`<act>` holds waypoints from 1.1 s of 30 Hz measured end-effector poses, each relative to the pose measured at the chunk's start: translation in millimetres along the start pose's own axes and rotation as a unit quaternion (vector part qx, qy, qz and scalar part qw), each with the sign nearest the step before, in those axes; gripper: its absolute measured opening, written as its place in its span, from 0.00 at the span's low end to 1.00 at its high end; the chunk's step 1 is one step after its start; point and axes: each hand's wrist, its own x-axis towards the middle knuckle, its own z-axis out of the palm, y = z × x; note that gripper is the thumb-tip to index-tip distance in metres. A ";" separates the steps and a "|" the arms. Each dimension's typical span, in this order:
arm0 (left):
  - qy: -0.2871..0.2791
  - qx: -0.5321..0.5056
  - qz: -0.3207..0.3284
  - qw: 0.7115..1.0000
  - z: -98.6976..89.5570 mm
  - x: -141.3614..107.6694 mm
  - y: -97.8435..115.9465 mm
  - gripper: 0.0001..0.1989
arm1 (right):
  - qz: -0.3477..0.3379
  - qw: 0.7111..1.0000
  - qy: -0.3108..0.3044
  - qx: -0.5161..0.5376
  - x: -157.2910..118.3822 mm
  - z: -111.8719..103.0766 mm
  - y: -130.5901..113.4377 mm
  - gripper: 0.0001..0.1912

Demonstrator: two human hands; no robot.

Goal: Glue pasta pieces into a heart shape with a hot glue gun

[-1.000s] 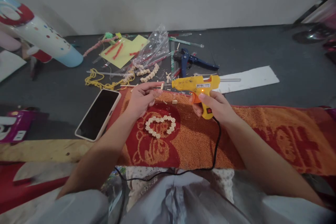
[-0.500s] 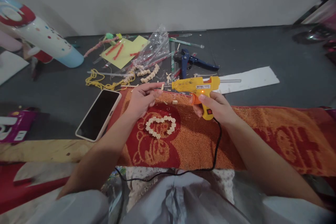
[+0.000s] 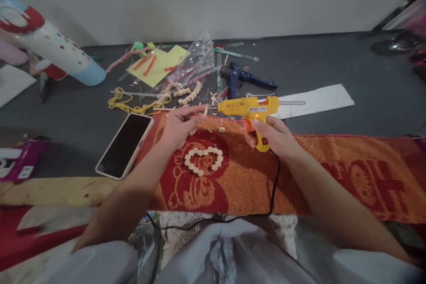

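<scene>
My right hand (image 3: 274, 135) is wrapped round the grip of a yellow hot glue gun (image 3: 248, 105), fingers at its orange trigger. A small light glows on its side and a clear glue stick (image 3: 293, 103) sticks out of its back. Between thumb and fingertips, my left hand (image 3: 179, 128) pinches a small pale wooden stick piece (image 3: 206, 110), with the gun's nozzle at or very near it. Below, on an orange and red towel (image 3: 253, 173), lies a heart-shaped outline (image 3: 203, 159) of small pale pieces. A few loose pieces (image 3: 222, 129) lie near it.
Left of the towel lies a phone (image 3: 125, 145). Behind are yellow string (image 3: 124, 102), a plastic bag (image 3: 199, 60), yellow paper (image 3: 155, 71), a blue-handled cutter (image 3: 234, 77) and a white strip (image 3: 316, 101). The gun's black cord (image 3: 274, 191) crosses the towel. A patterned bottle (image 3: 66, 49) leans at left.
Both hands, the glue gun and the small piece keep almost the same place. The fingers of my right hand at the trigger have shifted very slightly.
</scene>
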 end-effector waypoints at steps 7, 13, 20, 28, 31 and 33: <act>0.011 -0.001 -0.005 1.000 1.5 -0.9 2.2 0.14 | -0.001 1.000 -0.004 -0.017 0.4 -0.4 -1.4 0.23; 0.007 0.006 -0.005 1.000 1.0 -0.9 1.5 0.13 | -0.001 1.000 -0.005 -0.016 0.2 -0.7 -1.0 0.22; 0.005 0.003 -0.006 1.000 0.3 -0.1 0.3 0.13 | -0.004 1.000 -0.005 -0.017 0.1 -0.7 -0.9 0.22; 0.004 0.016 0.001 1.000 -1.5 0.5 -2.4 0.14 | 0.000 1.000 -0.004 -0.018 0.3 0.4 -2.6 0.23; 0.001 0.017 0.002 1.000 -2.1 0.3 -2.8 0.14 | 0.002 1.000 -0.006 -0.018 0.3 0.0 -2.2 0.23; 0.001 0.019 0.003 1.000 -2.2 0.0 -2.8 0.13 | 0.004 1.000 -0.005 -0.017 0.2 -0.1 -1.7 0.23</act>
